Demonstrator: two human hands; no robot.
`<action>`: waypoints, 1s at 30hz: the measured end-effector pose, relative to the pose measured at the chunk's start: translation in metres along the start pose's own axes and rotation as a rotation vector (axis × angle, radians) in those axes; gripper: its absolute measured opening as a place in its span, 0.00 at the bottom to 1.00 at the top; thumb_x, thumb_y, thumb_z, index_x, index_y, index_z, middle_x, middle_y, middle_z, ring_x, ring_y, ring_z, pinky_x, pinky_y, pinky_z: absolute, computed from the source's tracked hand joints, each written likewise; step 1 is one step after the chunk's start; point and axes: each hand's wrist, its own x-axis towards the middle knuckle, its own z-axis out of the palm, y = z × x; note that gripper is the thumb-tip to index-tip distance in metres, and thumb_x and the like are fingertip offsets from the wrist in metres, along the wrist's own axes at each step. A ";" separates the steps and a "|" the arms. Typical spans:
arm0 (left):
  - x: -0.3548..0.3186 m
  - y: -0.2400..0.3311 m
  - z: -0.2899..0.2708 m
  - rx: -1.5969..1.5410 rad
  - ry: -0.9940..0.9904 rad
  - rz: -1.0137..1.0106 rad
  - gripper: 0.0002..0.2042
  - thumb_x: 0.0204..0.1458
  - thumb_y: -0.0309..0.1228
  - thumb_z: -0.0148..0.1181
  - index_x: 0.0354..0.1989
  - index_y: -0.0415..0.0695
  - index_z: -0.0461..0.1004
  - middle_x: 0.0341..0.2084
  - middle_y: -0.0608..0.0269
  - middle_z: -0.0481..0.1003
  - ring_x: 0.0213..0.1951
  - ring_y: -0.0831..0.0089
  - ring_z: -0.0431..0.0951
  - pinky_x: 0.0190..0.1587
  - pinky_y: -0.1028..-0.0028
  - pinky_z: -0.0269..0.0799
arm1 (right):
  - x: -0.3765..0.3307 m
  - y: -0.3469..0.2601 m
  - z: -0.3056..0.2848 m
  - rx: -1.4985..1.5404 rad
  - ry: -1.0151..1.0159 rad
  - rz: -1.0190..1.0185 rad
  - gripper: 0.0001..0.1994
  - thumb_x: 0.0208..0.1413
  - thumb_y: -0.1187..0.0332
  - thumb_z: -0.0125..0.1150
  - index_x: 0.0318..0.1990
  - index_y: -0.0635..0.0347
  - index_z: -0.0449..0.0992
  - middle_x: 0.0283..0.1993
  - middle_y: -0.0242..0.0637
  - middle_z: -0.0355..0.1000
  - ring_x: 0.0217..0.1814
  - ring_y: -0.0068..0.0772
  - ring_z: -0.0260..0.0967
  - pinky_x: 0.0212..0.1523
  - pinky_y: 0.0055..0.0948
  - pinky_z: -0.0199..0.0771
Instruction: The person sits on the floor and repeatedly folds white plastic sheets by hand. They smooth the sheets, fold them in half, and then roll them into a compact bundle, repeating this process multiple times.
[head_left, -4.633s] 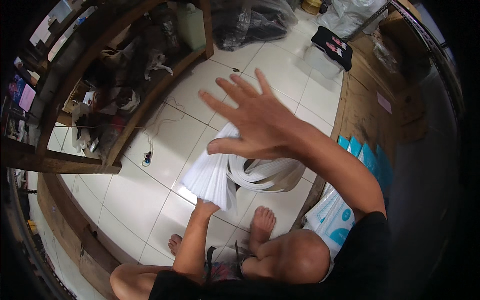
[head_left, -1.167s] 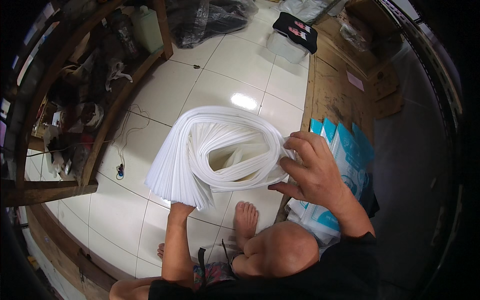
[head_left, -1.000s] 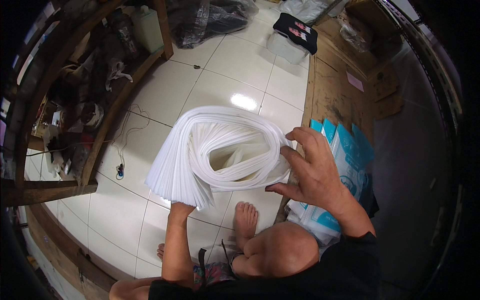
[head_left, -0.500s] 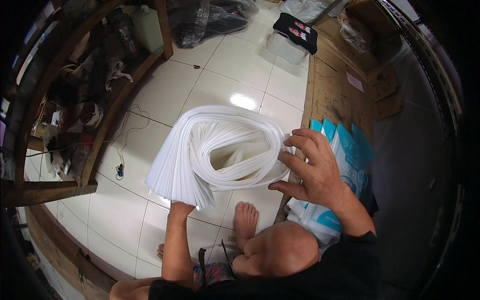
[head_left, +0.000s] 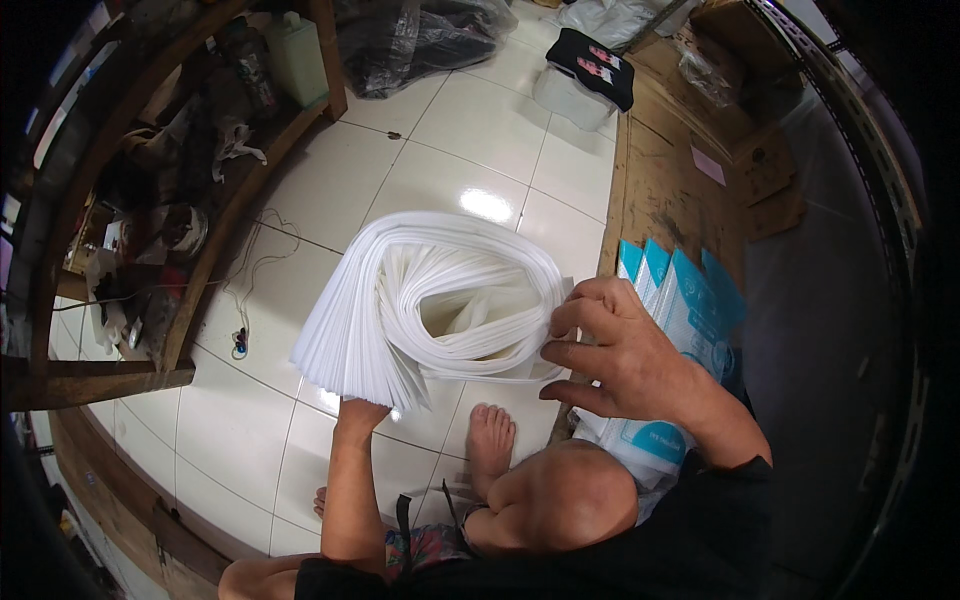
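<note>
Pinching the sheets' [head_left: 420,310] right edge, the right hand [head_left: 625,360] grips; left hand [head_left: 360,410] holds beneath them; the bundle looks floppy, light, slippery.

Left forearm runs up from the lower edge, nearly vertical, bare to the elbow; the left hand [head_left: 358,412] is mostly hidden from above, only wrist and heel of the palm showing, so its grip cannot be judged. Right arm enters from lower right in a dark sleeve, wrist bent inward, right hand [head_left: 622,355] back-up with fingers [head_left: 585,318] curled and thumb tucked under, pinching toward the left. Hands well apart.
</note>
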 end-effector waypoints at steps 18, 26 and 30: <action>0.018 0.024 -0.012 -0.216 0.060 -0.007 0.25 0.49 0.41 0.69 0.54 0.41 0.73 0.50 0.51 0.75 0.53 0.52 0.73 0.57 0.58 0.67 | 0.003 -0.010 0.005 -0.074 -0.135 -0.006 0.11 0.41 0.73 0.66 0.36 0.55 0.81 0.52 0.40 0.71 0.68 0.61 0.54 0.69 0.65 0.50; 0.008 0.011 -0.009 -0.177 0.042 -0.086 0.26 0.48 0.41 0.70 0.53 0.41 0.73 0.49 0.51 0.75 0.53 0.52 0.73 0.57 0.58 0.66 | -0.010 -0.007 0.025 -0.001 -0.007 -0.059 0.16 0.38 0.73 0.70 0.40 0.52 0.81 0.55 0.40 0.68 0.69 0.62 0.53 0.69 0.65 0.51; 0.004 -0.003 -0.002 -0.164 0.063 -0.074 0.26 0.47 0.40 0.71 0.53 0.41 0.73 0.50 0.51 0.75 0.53 0.51 0.72 0.57 0.57 0.66 | -0.017 0.003 0.034 0.080 0.228 -0.021 0.25 0.35 0.70 0.76 0.46 0.55 0.77 0.54 0.44 0.66 0.65 0.58 0.59 0.63 0.52 0.64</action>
